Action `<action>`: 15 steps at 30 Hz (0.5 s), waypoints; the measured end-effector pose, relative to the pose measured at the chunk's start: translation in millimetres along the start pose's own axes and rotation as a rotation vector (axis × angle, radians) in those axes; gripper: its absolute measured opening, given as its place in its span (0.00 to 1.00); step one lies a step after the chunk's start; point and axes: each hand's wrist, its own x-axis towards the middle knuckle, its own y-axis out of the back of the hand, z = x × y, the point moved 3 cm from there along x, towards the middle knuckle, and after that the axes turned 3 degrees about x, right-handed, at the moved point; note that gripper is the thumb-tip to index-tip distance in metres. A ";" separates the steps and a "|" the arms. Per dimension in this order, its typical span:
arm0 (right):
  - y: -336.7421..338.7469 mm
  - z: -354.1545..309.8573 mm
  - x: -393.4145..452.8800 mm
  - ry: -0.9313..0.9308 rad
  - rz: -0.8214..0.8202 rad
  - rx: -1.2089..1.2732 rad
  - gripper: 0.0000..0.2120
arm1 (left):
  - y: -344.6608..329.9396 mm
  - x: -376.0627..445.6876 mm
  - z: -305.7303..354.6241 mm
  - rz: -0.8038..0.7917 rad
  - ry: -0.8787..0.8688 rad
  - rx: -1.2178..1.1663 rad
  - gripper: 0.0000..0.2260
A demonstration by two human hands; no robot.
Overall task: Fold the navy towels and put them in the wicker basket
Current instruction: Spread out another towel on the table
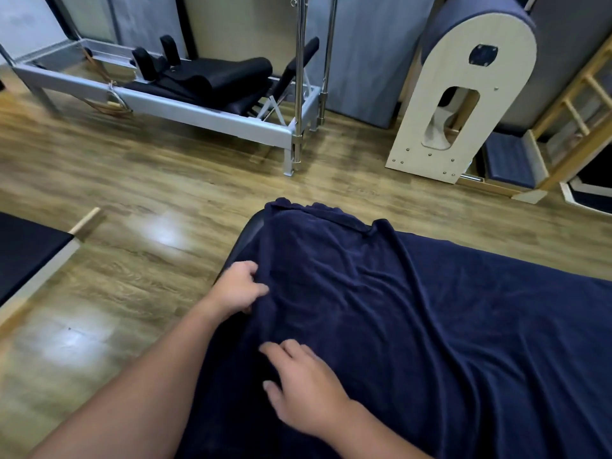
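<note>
A large navy towel (pixel 414 309) lies spread and wrinkled over a dark padded bench whose black edge (pixel 246 235) shows at the left. My left hand (pixel 236 288) pinches the towel's left edge, fingers curled around a fold of cloth. My right hand (pixel 304 382) rests flat on the towel nearer to me, fingers apart and holding nothing. No wicker basket is in view.
Wooden floor (pixel 139 260) stretches to the left and ahead. A metal exercise frame with black pads (pixel 185 91) stands at the back left. A pale wooden arched barrel (pixel 463 94) and a wooden ladder frame (pixel 576 104) stand at the back right. Another dark padded platform (pixel 26 246) sits at the left.
</note>
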 end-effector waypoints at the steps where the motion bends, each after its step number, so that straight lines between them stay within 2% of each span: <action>1: 2.4 -9.1 2.8 0.016 -0.039 0.034 0.30 | -4.7 -2.5 8.9 -0.108 -0.012 -0.060 0.06; 3: 6.6 -23.9 9.4 0.001 -0.154 0.069 0.33 | -14.5 -6.3 25.9 -0.267 -0.029 -0.090 0.12; 5: 9.2 -30.8 14.7 -0.071 -0.224 0.036 0.29 | -22.3 -8.6 43.9 -0.348 -0.033 -0.078 0.16; 6: 9.4 -28.9 16.2 -0.147 -0.247 0.028 0.26 | -27.1 -8.5 51.5 -0.378 -0.027 -0.075 0.18; 8: 10.3 -17.9 15.2 -0.330 -0.238 0.027 0.31 | -35.8 -4.8 61.9 -0.400 -0.031 -0.039 0.19; 9: 12.1 -10.3 10.5 -0.410 -0.201 0.052 0.32 | -40.6 -0.6 66.2 -0.383 -0.039 0.017 0.21; 11: 17.9 4.0 -3.7 -0.525 -0.119 0.112 0.29 | -49.5 10.5 70.3 -0.300 -0.043 0.146 0.28; 13: 22.8 20.0 -19.2 -0.589 -0.096 0.090 0.21 | -57.8 18.7 73.2 -0.190 -0.041 0.223 0.42; 15: 28.5 38.1 -37.1 -0.649 -0.125 0.065 0.09 | -68.7 26.8 77.5 -0.100 -0.052 0.281 0.47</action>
